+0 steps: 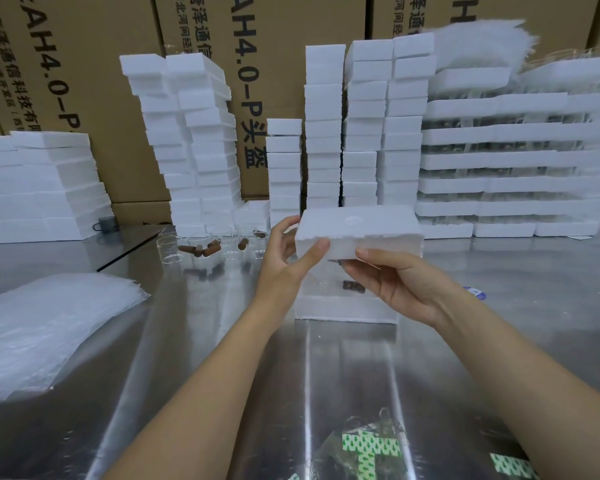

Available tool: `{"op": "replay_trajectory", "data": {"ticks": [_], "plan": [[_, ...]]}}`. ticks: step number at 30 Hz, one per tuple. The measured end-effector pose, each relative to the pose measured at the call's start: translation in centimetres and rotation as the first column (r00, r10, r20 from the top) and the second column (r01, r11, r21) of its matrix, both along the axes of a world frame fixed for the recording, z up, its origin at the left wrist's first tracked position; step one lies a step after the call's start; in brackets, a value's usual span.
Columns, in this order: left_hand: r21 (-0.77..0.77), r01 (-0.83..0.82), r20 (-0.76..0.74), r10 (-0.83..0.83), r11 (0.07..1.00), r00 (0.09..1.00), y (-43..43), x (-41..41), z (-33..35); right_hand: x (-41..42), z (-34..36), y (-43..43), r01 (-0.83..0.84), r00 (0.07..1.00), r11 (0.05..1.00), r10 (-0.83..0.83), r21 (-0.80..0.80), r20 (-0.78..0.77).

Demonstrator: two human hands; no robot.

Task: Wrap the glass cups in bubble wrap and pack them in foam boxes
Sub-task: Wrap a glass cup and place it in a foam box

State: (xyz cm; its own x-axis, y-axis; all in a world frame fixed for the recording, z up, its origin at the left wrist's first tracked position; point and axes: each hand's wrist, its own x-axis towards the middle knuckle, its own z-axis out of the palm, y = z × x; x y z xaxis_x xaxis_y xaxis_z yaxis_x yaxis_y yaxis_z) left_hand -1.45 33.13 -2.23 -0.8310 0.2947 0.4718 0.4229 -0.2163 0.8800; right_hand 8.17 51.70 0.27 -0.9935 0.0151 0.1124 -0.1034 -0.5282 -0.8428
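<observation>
We hold a white foam piece (pixel 361 230) just above a foam box (pixel 343 310) that stands on the metal table (pixel 222 375). The left hand (pixel 284 258) grasps its left end, thumb on the front edge and fingers curled behind. The right hand (pixel 402 282) grasps it from below, thumb on the front edge, its fingers hidden under the foam.

The raised piece and our hands cover most of the box. In the gap we make out something pale and see-through with a small brown object (pixel 352 285) in it; we cannot tell whether that is a wrapped cup.

Beyond the left hand, bare glass cups (pixel 222 244) stand on the table with brown stoppers (pixel 205 249) lying among them. A stack of bubble wrap sheets (pixel 49 327) lies at the left, cut off by the picture edge.

Behind stand columns of foam boxes (pixel 323 126), closed, so their contents stay hidden. At the right, stacked foam trays (pixel 499 157) hold glassware too blurred to tell apart. Printed cartons (pixel 84 64) fill the back.
</observation>
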Motion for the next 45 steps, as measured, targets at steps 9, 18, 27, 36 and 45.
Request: {"op": "replay_trajectory", "data": {"ticks": [9,18,27,36,45], "plan": [[-0.015,-0.01,0.111,0.012,1.0,0.994,-0.8,-0.5,0.2,0.2,0.0,1.0,0.029,0.995,0.999,-0.032,0.042,0.093],[-0.137,0.009,0.021,-0.006,0.991,1.0,-0.9,-1.4,-0.5,-0.3,-1.0,5.0,0.38,0.817,0.776,-0.537,0.503,0.21],[-0.148,0.157,0.151,-0.134,0.976,0.979,-1.8,-2.9,-1.0,-1.2,-2.5,5.0,0.336,0.781,0.536,-0.618,0.774,0.088],[-0.062,0.259,0.346,-0.223,0.964,0.912,-3.3,-3.6,-1.3,-1.7,-3.2,4.3,0.345,0.821,0.455,-0.57,0.821,-0.029],[-0.108,0.294,0.384,-0.233,0.95,0.893,-3.5,-3.8,-1.9,-1.7,-3.0,4.2,0.347,0.829,0.561,-0.559,0.751,0.035]]}}
